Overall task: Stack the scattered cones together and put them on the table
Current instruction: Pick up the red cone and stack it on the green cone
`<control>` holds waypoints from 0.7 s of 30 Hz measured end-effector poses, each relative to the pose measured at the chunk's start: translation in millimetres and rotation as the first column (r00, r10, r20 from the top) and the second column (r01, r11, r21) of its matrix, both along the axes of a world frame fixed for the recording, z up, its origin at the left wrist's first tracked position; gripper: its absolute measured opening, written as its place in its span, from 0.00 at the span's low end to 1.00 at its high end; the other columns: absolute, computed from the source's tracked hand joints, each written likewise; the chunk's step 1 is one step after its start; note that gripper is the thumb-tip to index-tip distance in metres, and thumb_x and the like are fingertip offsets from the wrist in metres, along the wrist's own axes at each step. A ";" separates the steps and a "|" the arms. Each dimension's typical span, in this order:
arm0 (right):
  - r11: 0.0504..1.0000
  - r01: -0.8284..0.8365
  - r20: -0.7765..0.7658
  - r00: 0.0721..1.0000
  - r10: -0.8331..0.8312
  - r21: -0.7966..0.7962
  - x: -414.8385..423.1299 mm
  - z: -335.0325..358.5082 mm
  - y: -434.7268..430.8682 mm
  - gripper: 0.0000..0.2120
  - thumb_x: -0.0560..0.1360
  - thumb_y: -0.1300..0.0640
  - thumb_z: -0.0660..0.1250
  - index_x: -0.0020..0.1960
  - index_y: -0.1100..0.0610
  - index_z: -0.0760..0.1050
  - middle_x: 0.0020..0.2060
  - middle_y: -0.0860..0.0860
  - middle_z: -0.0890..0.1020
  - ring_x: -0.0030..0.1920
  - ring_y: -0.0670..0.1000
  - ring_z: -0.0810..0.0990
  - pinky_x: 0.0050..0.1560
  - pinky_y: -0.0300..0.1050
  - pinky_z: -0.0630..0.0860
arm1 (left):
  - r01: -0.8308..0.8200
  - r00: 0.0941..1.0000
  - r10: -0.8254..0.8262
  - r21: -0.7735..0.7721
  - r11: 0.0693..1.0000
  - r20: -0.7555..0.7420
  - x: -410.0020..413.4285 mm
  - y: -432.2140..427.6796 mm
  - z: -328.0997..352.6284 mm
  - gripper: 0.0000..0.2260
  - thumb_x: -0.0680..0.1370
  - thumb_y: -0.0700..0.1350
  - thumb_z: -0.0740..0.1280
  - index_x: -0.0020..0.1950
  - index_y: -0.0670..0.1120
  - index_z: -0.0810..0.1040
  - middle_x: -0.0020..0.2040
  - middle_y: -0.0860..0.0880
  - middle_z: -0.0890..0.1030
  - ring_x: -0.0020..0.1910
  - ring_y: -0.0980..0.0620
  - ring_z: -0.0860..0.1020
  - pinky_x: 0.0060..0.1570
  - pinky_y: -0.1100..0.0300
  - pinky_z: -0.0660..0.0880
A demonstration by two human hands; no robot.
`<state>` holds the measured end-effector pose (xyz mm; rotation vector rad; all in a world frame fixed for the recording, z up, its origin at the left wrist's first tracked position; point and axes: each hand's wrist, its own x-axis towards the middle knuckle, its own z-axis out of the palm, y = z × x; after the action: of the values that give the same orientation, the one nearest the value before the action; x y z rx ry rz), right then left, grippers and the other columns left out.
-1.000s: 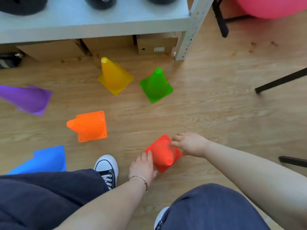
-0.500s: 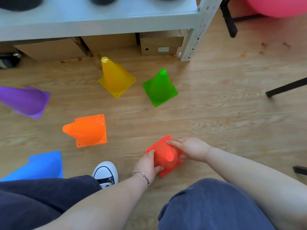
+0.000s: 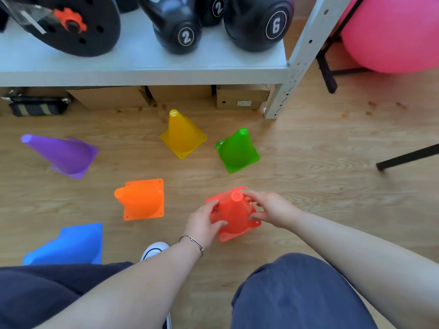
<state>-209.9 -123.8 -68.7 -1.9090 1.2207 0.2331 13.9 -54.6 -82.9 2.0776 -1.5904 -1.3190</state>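
Glossy translucent red cone [image 3: 234,216], square base, both hands clamped around its sides.

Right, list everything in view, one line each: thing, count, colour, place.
red cone: 1, red, on the floor, gripped from both sides
orange cone: 1, orange, floor, lying on its side
yellow cone: 1, yellow, floor, upright
green cone: 1, green, floor, upright
purple cone: 1, purple, floor at left, on its side
blue cone: 1, blue, floor lower left, on its side
kettlebells: at least 2, black, on the shelf
weight plate: 1, black, shelf left
shelf: 1, grey
cardboard boxes: several, brown, under the shelf
exercise ball: 1, pink, upper right
shoe: 1, white toe
left hand: fingers on the red cone
right hand: fingers on the red cone
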 end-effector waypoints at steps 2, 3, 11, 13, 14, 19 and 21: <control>0.999 0.037 0.028 0.999 -0.037 -0.003 4.0 8.7 -6.6 0.39 0.70 0.53 0.75 0.76 0.45 0.61 0.65 0.50 0.78 0.64 0.53 0.77 0.61 0.51 0.75 | 0.000 1.000 0.000 -0.027 1.000 0.010 2.2 -9.0 12.1 0.29 0.69 0.47 0.76 0.69 0.48 0.72 0.63 0.49 0.80 0.60 0.50 0.77 0.61 0.60 0.71; 0.999 0.044 0.040 0.998 -0.044 -0.013 5.7 13.3 -11.4 0.39 0.70 0.53 0.76 0.76 0.45 0.62 0.64 0.51 0.79 0.63 0.54 0.78 0.60 0.52 0.75 | 0.000 1.000 0.001 -0.038 0.999 0.018 3.6 -14.4 18.4 0.29 0.69 0.47 0.76 0.69 0.48 0.72 0.63 0.50 0.80 0.60 0.51 0.77 0.61 0.60 0.71; 0.993 0.065 0.094 0.994 -0.056 -0.103 13.6 65.9 -65.9 0.38 0.68 0.52 0.77 0.73 0.41 0.65 0.60 0.50 0.83 0.60 0.53 0.80 0.61 0.53 0.77 | -0.057 0.998 0.050 -0.164 0.985 -0.043 14.8 -64.3 68.2 0.28 0.67 0.45 0.77 0.66 0.53 0.76 0.59 0.52 0.82 0.56 0.57 0.79 0.56 0.67 0.70; 0.987 0.085 0.097 0.993 -0.072 -0.136 12.1 80.4 -84.7 0.38 0.67 0.51 0.77 0.72 0.38 0.65 0.59 0.49 0.83 0.61 0.52 0.80 0.61 0.53 0.77 | -0.089 0.993 0.072 -0.204 0.975 -0.088 14.5 -81.1 81.9 0.27 0.67 0.45 0.77 0.65 0.53 0.76 0.58 0.53 0.82 0.56 0.60 0.78 0.55 0.69 0.70; 0.984 0.094 0.100 0.992 -0.079 -0.152 11.5 87.8 -94.6 0.37 0.67 0.51 0.77 0.71 0.37 0.65 0.59 0.48 0.83 0.61 0.51 0.80 0.61 0.52 0.77 | -0.107 0.990 0.083 -0.223 0.969 -0.116 14.4 -90.1 87.8 0.27 0.67 0.45 0.77 0.65 0.53 0.76 0.58 0.53 0.82 0.56 0.60 0.78 0.57 0.67 0.71; 0.970 0.148 0.131 0.984 -0.124 -0.192 10.5 119.9 -141.9 0.38 0.68 0.56 0.77 0.72 0.40 0.66 0.61 0.49 0.81 0.61 0.47 0.80 0.64 0.47 0.76 | -0.159 0.976 0.102 -0.308 0.938 -0.195 8.6 -140.1 103.1 0.27 0.67 0.45 0.78 0.65 0.53 0.76 0.57 0.54 0.82 0.56 0.59 0.79 0.58 0.62 0.75; 0.969 0.159 0.122 0.983 -0.138 -0.189 7.9 122.5 -156.4 0.37 0.68 0.56 0.77 0.73 0.41 0.66 0.62 0.49 0.80 0.60 0.48 0.80 0.64 0.47 0.75 | -0.161 0.974 0.097 -0.324 0.932 -0.204 4.7 -158.8 100.8 0.27 0.67 0.45 0.78 0.65 0.52 0.76 0.57 0.52 0.82 0.57 0.58 0.80 0.59 0.60 0.75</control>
<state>-202.0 -280.2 53.8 -1.9590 1.3481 -0.0740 18.6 -213.4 18.0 1.7635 -1.4540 -1.0696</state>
